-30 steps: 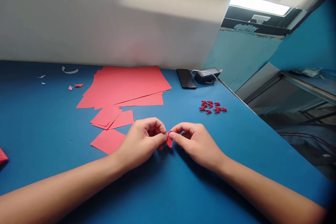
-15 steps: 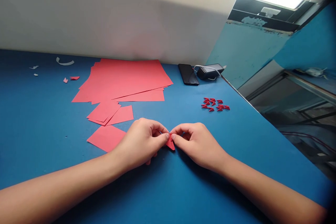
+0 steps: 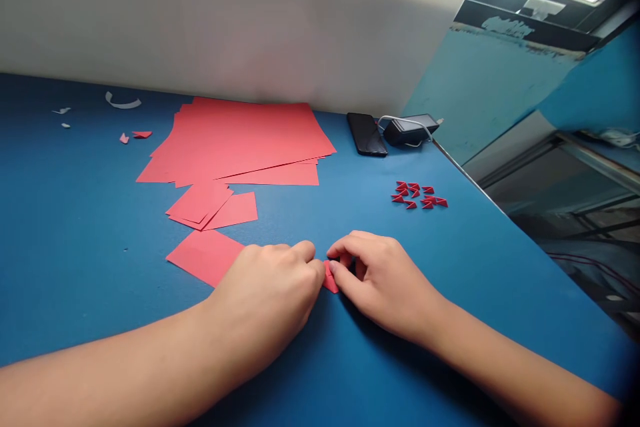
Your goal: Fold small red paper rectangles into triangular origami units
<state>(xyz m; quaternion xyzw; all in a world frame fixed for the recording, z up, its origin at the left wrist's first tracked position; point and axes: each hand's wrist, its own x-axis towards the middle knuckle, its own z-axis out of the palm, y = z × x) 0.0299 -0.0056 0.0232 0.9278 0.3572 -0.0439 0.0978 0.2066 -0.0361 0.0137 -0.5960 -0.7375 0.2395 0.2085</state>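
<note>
Between my two hands is a small folded piece of red paper (image 3: 330, 279), low over the blue table. My left hand (image 3: 280, 283) is closed with its back turned up, the thumb side pressed against the paper's left edge; its fingertips are hidden. My right hand (image 3: 383, 277) pinches the paper's right side between thumb and fingers. Just behind my left hand lies a red paper rectangle (image 3: 205, 256), partly covered by that hand. Farther off to the right are several small folded red paper triangles (image 3: 413, 192) in a loose group.
A stack of large red sheets (image 3: 245, 137) lies near the wall, with smaller red rectangles (image 3: 200, 203) in front. A black phone (image 3: 367, 135) and a dark box-shaped device with a white cable (image 3: 411, 130) are at the back right. Paper scraps (image 3: 142, 135) lie at the left.
My left hand has rolled over, hiding its fingertips, and now covers more of the folded paper. My right hand stays at the paper's right side. The whole view has shifted slightly.
</note>
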